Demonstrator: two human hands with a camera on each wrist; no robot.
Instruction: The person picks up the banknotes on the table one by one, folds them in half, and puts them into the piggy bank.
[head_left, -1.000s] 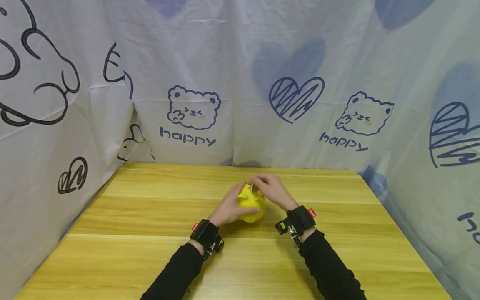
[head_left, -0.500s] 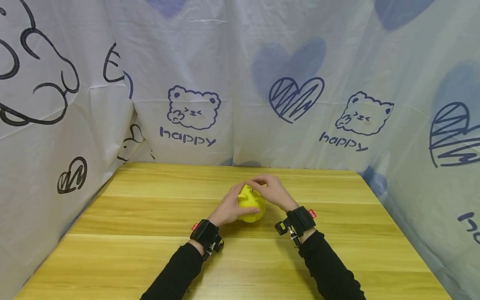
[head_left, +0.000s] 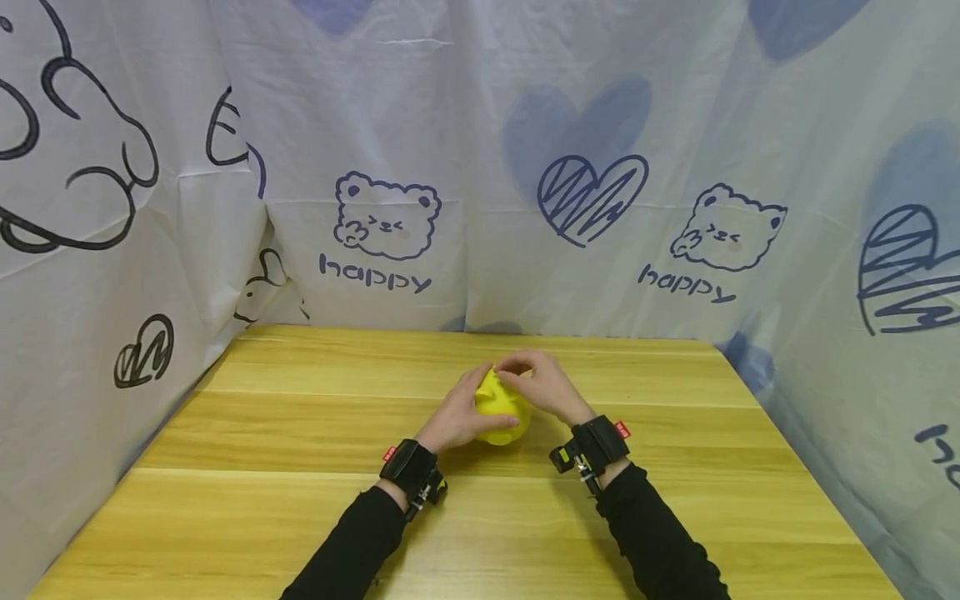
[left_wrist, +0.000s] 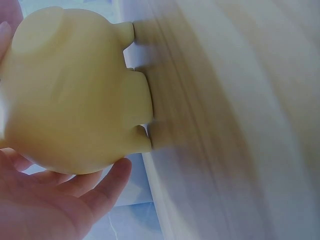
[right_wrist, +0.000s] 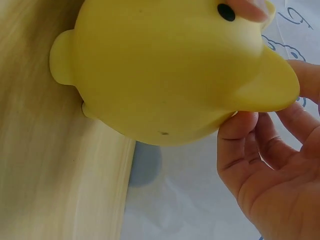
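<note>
A rounded yellow piggy bank (head_left: 497, 406) with stubby feet stands on the table, seen close up in the left wrist view (left_wrist: 65, 95). My left hand (head_left: 455, 414) grips it from the left, thumb across the near side and fingers around the back. Over its top is my right hand (head_left: 545, 383), fingers curled and fingertips together. In the right wrist view, the piggy bank (right_wrist: 165, 75) shows a black eye and a large ear; the right hand (right_wrist: 280, 165) is beside that ear, its fingertips partly hidden behind it. Whether they pinch anything cannot be seen.
The wooden table (head_left: 300, 433) reaches back to a pale cloth (head_left: 480, 250) printed with hearts and bears, which also hangs on both sides. Each wrist carries a black camera strap (head_left: 600, 446).
A small pale thing at the right fingertips, visible earlier, is now out of sight. The right fingertips have shifted slightly left over the top; the left hand and piggy bank stay put.
</note>
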